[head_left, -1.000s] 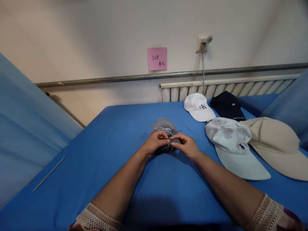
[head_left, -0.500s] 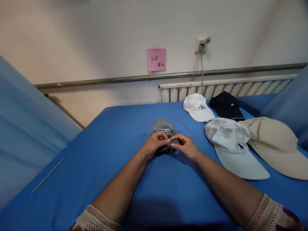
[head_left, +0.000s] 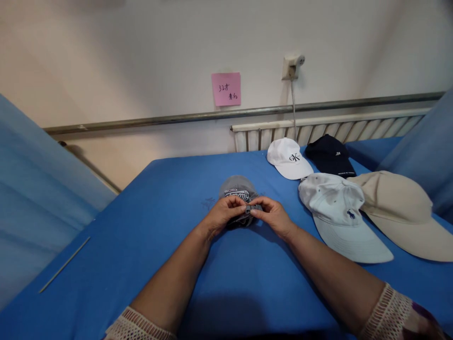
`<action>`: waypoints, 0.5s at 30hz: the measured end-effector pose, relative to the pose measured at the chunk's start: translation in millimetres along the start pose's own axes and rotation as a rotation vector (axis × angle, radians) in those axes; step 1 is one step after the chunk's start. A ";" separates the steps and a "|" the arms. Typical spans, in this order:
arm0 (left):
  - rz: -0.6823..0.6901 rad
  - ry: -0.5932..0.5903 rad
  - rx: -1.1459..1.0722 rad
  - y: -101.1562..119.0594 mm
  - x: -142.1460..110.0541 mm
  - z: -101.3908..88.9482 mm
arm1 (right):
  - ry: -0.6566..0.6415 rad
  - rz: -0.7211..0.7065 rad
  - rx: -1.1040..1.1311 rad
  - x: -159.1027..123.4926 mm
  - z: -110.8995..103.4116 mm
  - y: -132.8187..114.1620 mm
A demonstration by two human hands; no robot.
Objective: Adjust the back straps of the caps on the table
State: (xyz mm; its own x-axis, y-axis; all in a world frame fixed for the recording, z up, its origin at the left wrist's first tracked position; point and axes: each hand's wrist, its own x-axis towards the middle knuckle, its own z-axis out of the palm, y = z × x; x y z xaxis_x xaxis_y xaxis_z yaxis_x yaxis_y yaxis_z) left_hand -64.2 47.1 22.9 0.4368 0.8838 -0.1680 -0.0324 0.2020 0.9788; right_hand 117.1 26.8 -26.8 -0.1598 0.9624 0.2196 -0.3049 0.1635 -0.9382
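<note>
A grey baseball cap [head_left: 236, 182] with a lettered patch lies on the blue-covered table, partly hidden behind my fingers. My left hand [head_left: 226, 211] pinches the near edge of the cap from the left. From the right, my right hand [head_left: 272, 215] grips a grey strap [head_left: 252, 208] at that same edge between thumb and fingers. The fingertips of both hands nearly meet at the strap. What exactly sits between the left fingertips is too small to make out.
On the right lie a white cap [head_left: 288, 159], a navy cap [head_left: 329, 155], a pale cap [head_left: 336, 208] and a beige cap [head_left: 396, 203]. A thin stick [head_left: 65, 264] rests on the blue cover [head_left: 141, 226] at left. Blue curtains [head_left: 42, 189] flank both sides; a radiator [head_left: 269, 134] stands behind.
My fingertips have shifted slightly at the strap, and more of it shows between them. The whole view has moved a little, so things appear slightly further left.
</note>
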 end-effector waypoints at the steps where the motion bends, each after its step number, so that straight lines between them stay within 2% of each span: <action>1: 0.004 -0.007 0.002 -0.1 -0.1 0.2 | -0.007 -0.003 -0.012 -0.2 -0.2 -0.1; 11: -0.015 -0.070 0.000 -1.7 0.0 0.6 | 0.010 -0.046 -0.034 1.3 2.5 2.8; 15: 0.031 -0.060 -0.025 -4.9 2.3 1.7 | 0.103 -0.113 -0.131 2.5 3.1 4.3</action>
State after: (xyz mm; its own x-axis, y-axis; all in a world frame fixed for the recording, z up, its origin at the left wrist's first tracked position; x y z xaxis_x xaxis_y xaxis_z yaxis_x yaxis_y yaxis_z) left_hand -61.5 47.5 17.9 0.4885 0.8628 -0.1300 -0.0684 0.1864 0.9801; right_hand 112.5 29.2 -29.5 -0.0327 0.9522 0.3038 -0.1899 0.2925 -0.9372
